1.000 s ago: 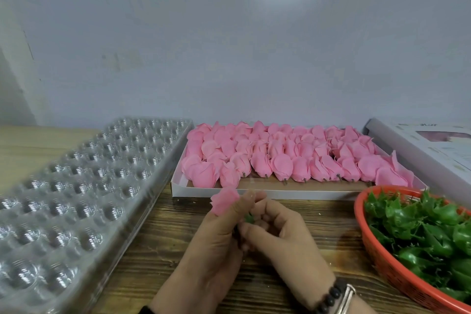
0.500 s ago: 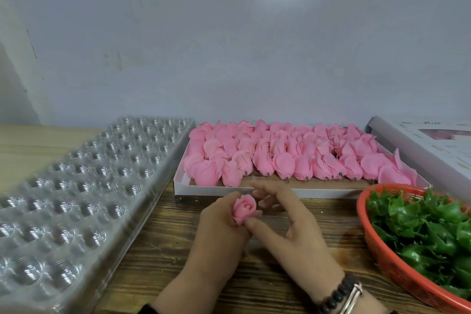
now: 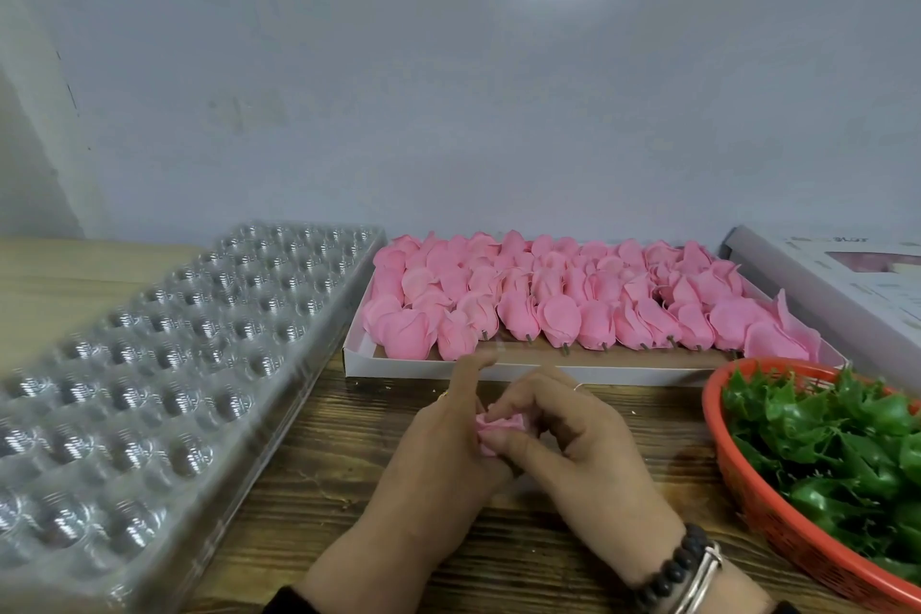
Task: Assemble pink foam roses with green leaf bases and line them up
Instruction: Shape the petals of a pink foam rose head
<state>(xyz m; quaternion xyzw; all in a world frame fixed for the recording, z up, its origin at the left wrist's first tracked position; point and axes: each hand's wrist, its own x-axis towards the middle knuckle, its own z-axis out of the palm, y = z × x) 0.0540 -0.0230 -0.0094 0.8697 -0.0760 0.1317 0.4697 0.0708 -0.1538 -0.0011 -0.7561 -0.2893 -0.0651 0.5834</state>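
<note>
Lowered since 0.5 s ago: pink rose (image 3: 500,430), nearer the tabletop (image 3: 349,489).
Both my hands, left (image 3: 443,459) and right (image 3: 583,454), pinch it; 1 left finger extended.

Clear glossy plastic cavity tray (image 3: 164,364). Matt pink foam roses (image 3: 558,309). Rough-grained wooden table (image 3: 349,479). Shiny green plastic leaf bases (image 3: 837,444).

Both hands are bare. The right hand (image 3: 593,459) carries two wristbands at the wrist: a black beaded bracelet (image 3: 670,571) and, just beside it at 4 o'clock, a silver metal bangle (image 3: 702,578). A dark sleeve edge (image 3: 279,601) borders the left wrist.
</note>
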